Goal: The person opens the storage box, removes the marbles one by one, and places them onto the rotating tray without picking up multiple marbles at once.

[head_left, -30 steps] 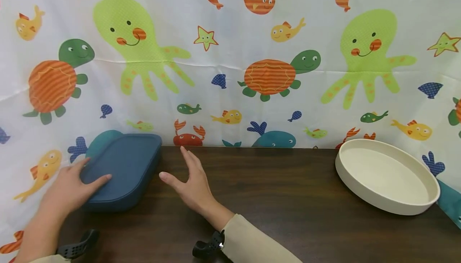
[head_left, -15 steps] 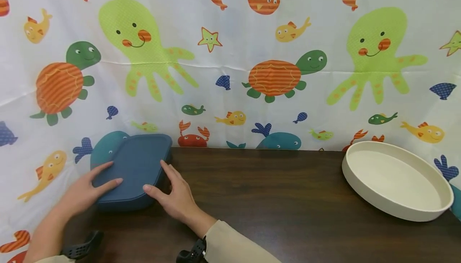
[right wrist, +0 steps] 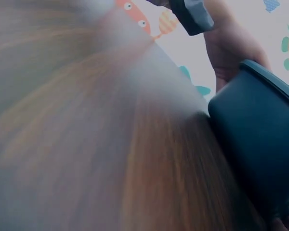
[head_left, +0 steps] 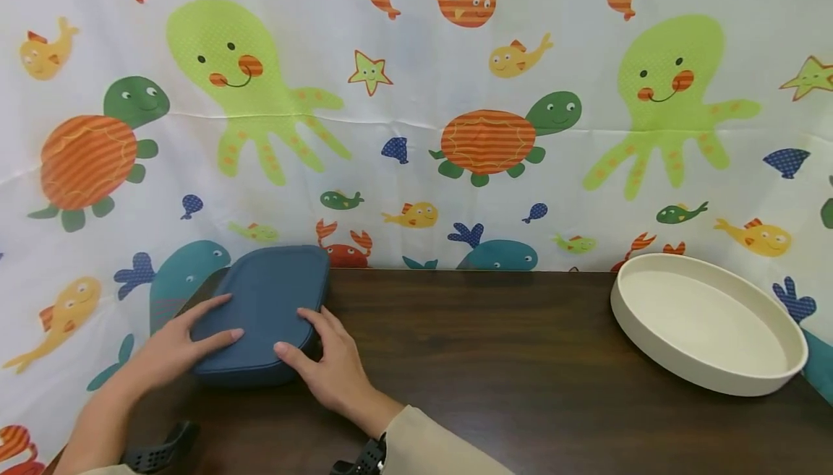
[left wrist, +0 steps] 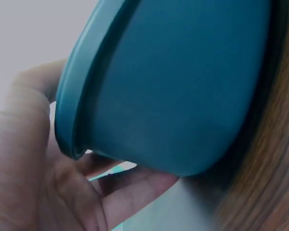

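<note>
A blue lidded box [head_left: 273,294] with rounded corners is at the left of the dark wooden table in the head view. My left hand [head_left: 172,348] grips its left side, thumb and a finger over the lid's edge. From the left wrist view, the fingers [left wrist: 135,197] reach down the wall of the box [left wrist: 183,91], beneath the overhanging lid rim. On the opposite side, my right hand [head_left: 338,366] holds the near right corner, thumb on top. Most right-hand fingers are hidden behind that corner; only some fingertips [right wrist: 282,224] show in the right wrist view, low by the box [right wrist: 255,134].
A round cream tray [head_left: 709,316] with a low rim lies at the right of the table [head_left: 481,345]. Behind the table hangs a white cloth [head_left: 416,19] printed with sea animals. Black straps [head_left: 159,453] are on both wrists.
The right hand has come left onto the box's near right corner. The box has shifted right along the table, and the left hand has moved with it. The cream tray stays put.
</note>
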A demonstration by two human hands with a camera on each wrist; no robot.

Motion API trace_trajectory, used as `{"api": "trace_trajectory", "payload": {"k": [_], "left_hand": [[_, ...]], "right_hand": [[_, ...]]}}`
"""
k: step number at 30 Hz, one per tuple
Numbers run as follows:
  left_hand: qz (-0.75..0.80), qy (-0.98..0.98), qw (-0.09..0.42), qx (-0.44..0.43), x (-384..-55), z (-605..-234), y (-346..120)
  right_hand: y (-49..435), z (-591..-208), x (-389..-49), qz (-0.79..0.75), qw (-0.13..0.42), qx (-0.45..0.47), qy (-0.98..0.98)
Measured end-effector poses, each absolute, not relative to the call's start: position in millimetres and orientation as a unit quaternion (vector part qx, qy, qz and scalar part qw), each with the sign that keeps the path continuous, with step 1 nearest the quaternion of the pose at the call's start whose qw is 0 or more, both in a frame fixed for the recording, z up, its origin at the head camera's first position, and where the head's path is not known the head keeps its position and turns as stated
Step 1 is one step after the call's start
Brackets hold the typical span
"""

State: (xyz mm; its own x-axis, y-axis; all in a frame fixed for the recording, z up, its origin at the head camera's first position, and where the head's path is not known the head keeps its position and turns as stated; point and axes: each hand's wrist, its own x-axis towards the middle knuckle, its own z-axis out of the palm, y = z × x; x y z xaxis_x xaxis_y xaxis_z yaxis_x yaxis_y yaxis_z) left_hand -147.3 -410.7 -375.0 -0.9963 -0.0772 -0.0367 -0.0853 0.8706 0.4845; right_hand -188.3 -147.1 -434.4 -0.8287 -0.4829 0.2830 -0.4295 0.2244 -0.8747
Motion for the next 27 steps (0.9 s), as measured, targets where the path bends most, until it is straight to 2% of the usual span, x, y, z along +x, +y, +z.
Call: {"api": "trace_trajectory", "payload": {"k": [5,12,20,27], "left_hand": [[0.278,0.961,0.014,-0.009,-148,-378,-396],[0.287,0.958,0.011,0.012,-157,-382,-363],[0.305,0.952,0.031,0.021,-168,-385,-318],[0.328,0.943,0.045,0.019,-174,-387,-278]], "right_hand": [[-127,-436,-186,-0.562,-0.007,-0.277,0.779],[-97,-434,-190,-0.585,-0.013,-0.254,0.770],[-53,-437,-199,-0.582,-0.035,-0.248,0.773],[-14,-442,-208,-0.596,-0.028,-0.255,0.761]]}}
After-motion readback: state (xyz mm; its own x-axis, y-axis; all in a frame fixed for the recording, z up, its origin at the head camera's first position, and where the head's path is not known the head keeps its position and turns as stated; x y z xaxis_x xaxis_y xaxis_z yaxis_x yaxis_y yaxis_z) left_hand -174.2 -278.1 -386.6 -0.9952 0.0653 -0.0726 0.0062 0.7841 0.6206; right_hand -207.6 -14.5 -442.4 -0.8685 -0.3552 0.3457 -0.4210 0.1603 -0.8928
